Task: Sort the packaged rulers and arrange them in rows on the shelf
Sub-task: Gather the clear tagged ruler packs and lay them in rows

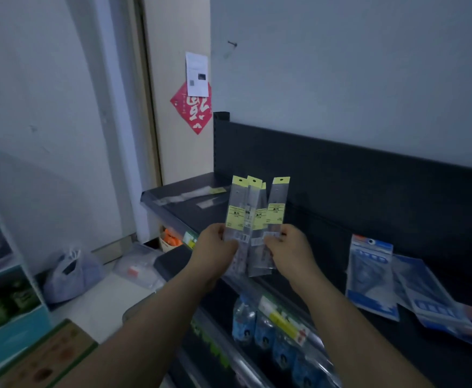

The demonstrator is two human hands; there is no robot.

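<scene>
Our left hand and right hand pinch fanned packaged rulers — we should square their edges before shelving.

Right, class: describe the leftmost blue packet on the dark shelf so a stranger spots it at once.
Start at the dark shelf unit against the grey wall. Right of the right hand sit blue packets. The leftmost blue packet stands nearly upright, hang hole on top; the others splay sideways.

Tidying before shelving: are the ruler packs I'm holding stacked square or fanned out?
Fanned out: the packaged rulers splay at their yellow tops; left hand and right hand grip the lower ends.
</scene>
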